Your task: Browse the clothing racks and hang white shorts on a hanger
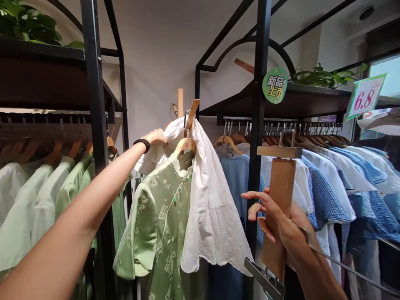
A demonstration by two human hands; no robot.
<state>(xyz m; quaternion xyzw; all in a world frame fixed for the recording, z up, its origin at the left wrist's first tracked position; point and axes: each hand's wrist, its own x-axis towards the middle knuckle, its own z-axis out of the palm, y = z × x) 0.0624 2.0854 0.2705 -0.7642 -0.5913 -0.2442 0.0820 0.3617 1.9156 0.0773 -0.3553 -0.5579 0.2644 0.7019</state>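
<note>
Gathered in the half-closed left grip (153, 139): the shoulder of a white blouse (212, 200), light and limp, likely best taken up by its hanger. Hung against it, a green dress (156, 221) on a wooden hanger (184, 146), between black rack posts (258, 125). Wrapped in the closed right grip (278, 221), nearer and further right: a wooden clamp hanger (279, 208), stiff and light, safely held by its bar.

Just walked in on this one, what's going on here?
A person stands at a black metal clothes rack. Their left hand is on a white scalloped-hem garment draped over a green qipao-style top on a wooden hanger. Their right hand holds a wooden clamp hanger.
</note>
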